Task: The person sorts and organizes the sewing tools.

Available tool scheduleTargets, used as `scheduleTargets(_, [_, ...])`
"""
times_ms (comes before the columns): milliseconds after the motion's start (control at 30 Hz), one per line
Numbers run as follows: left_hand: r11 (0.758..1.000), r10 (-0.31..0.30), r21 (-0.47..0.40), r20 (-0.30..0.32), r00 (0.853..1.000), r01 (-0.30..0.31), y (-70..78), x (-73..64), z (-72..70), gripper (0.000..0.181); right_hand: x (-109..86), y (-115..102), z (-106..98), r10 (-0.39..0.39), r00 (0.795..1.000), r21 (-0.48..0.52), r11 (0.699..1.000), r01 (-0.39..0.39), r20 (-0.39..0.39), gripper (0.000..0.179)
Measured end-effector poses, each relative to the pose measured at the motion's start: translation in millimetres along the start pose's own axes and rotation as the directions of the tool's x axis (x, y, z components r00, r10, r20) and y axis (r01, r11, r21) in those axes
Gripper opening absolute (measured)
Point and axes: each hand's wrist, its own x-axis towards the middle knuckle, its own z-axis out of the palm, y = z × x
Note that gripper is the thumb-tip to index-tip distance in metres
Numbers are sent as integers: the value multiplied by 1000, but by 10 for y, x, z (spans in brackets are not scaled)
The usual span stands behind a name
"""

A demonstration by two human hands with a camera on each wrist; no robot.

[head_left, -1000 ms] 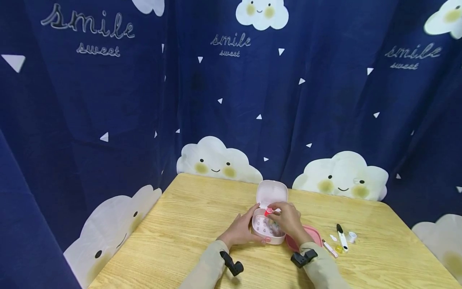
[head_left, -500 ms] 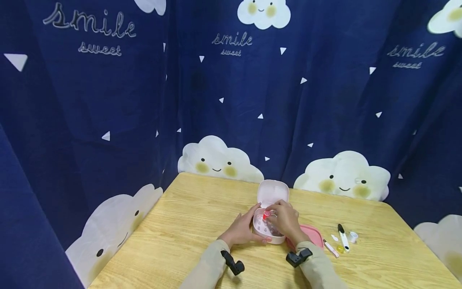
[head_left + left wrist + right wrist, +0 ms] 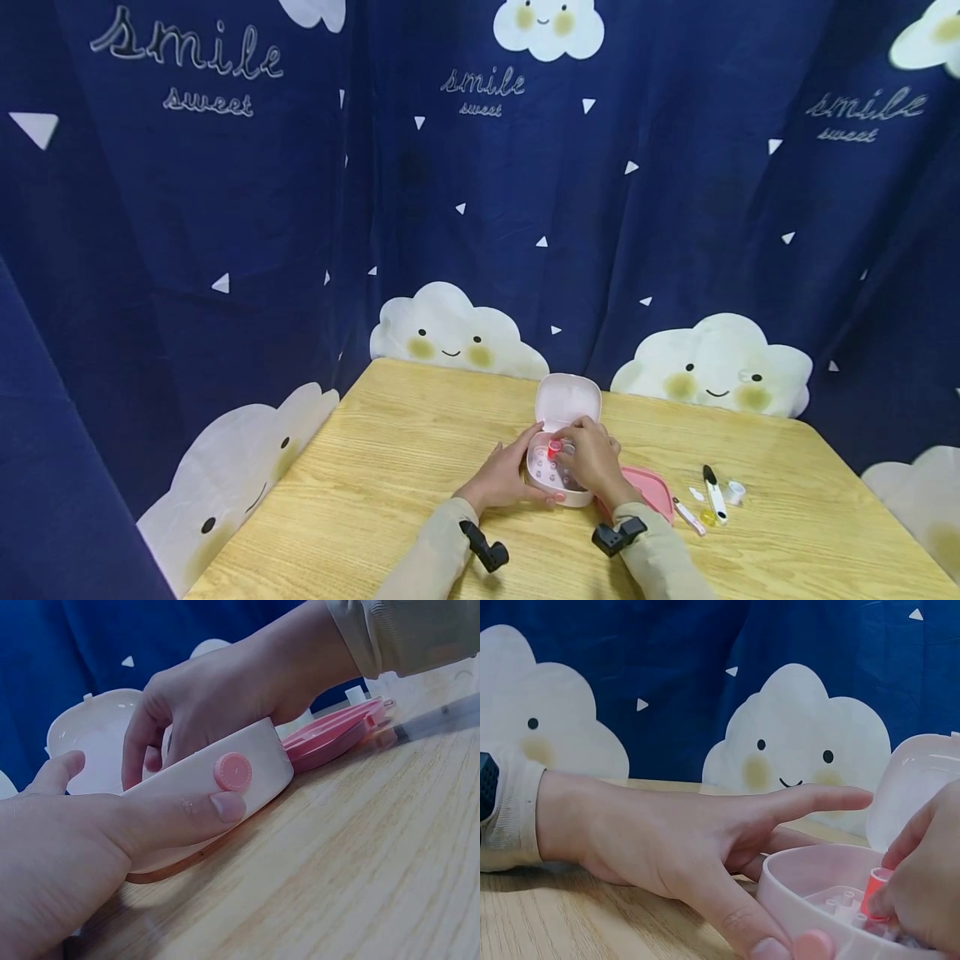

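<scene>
A pale pink sewing box (image 3: 576,499) stands on the table, its lid (image 3: 567,400) raised at the back. Small upright pegs (image 3: 845,900) rise from its floor. My left hand (image 3: 498,477) grips the box from the left; the thumb lies along the front wall by a round pink button (image 3: 232,772), and the fingers reach around the side. My right hand (image 3: 594,457) is inside the box, pinching a small red thread spool (image 3: 876,891) between thumb and fingers. The spool is upright, low among the pegs, and its lower end is hidden.
A darker pink tray (image 3: 654,492) lies right of the box, partly behind the right forearm. Farther right are thread snips (image 3: 714,494), a white spool (image 3: 735,492), a slim pink-and-white tool (image 3: 688,517), a round yellow item (image 3: 707,517) and a small white piece (image 3: 696,494).
My right hand has brought the red spool slightly left and down among the pegs, turning it more upright. The left hand keeps its grip on the box.
</scene>
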Motion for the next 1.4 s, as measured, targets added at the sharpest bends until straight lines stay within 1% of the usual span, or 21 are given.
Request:
scheduleTargets(333, [1000,10,6,-5,1000,-10,-6,9,-2,122,22,5,1,11,1000,-38,999,-10,21,24])
scheduleTargets(467, [1000,6,2,-4,1000,-6,-17,12,9,122,26,9,9,2,1000,-46,999,-1,21,24])
scheduleTargets(933, [1000,19,7,-2,1000,-19,-10,9,5,122,13,9,16,-17,1000,-44,999,17,1,26])
scheduleTargets(1200, [999,43,13,-10,999,-43,-24,24,11,122,12,7,10,0,1000,-46,999,1,10,28])
scheduleTargets(1400, [999,30,16,-7,1000,-30,-52,34,23,123,10,14,13,-9,1000,-37,999,9,-2,28])
